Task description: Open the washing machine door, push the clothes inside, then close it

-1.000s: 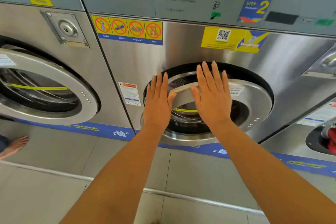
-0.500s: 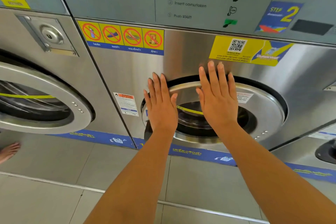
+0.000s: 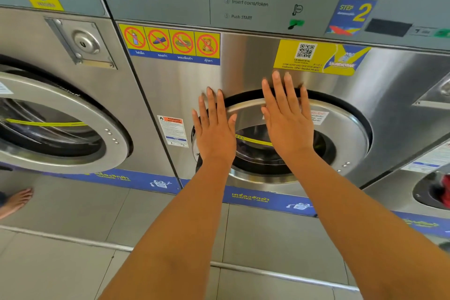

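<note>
The steel washing machine (image 3: 243,75) fills the middle of the head view. Its round door (image 3: 341,134), a metal ring around dark glass, sits almost flush in the black opening. My left hand (image 3: 214,129) lies flat on the door's left edge, fingers spread and pointing up. My right hand (image 3: 287,119) presses flat on the upper part of the door, its fingertips reaching over the rim onto the front panel. Neither hand grips anything. Through the glass I see only a dark drum and a yellow stripe; no clothes can be made out.
A second washer with a shut round door (image 3: 60,124) stands to the left. At the right edge another machine's opening (image 3: 435,190) shows red cloth. A person's bare foot (image 3: 17,200) rests on the tiled floor (image 3: 280,234) at the far left.
The door has swung inward from partly ajar to nearly flush under both palms. Both hands have slid upward, the right fingertips now past the rim.
</note>
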The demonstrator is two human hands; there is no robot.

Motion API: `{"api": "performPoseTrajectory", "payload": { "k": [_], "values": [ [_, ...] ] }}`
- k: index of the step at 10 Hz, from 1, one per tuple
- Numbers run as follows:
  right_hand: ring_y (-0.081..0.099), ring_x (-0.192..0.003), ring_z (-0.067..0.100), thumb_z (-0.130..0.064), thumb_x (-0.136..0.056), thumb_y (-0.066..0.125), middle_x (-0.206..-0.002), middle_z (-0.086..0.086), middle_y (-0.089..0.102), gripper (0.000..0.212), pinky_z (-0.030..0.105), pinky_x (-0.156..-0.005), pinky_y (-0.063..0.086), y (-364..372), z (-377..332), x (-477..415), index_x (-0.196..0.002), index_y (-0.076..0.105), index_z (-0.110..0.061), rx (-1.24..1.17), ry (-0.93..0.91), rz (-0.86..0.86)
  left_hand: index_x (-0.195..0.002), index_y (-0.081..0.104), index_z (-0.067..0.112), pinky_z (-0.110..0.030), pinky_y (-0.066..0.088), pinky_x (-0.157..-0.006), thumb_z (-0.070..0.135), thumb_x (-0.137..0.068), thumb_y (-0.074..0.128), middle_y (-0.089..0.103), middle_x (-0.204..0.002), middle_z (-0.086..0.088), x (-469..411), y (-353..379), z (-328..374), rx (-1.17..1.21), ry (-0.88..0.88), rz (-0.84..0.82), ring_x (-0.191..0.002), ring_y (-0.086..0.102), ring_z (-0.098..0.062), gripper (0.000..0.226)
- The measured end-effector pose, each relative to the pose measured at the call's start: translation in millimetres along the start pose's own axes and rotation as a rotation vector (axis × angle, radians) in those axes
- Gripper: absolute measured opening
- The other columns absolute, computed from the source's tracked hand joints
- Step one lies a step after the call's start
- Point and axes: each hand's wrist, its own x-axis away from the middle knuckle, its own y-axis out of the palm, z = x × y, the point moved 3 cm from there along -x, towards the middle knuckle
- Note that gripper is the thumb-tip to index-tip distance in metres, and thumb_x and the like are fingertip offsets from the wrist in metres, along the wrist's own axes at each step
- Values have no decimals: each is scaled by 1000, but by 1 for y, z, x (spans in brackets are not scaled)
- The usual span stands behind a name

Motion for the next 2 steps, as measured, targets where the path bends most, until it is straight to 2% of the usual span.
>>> {"api": "performPoseTrajectory", "payload": {
  "k": [2],
  "values": [
    [10, -150, 27, -35, -102, 30, -162, 9, 12, 58, 47, -120, 10, -27, -4, 1, -154, 16, -15, -46, 0, -75, -153, -9, 18, -43, 0, -123, 47, -100, 11, -11, -163, -6, 7, -23, 4, -19, 98, -93, -151, -7, -25, 64]
  ]
}}
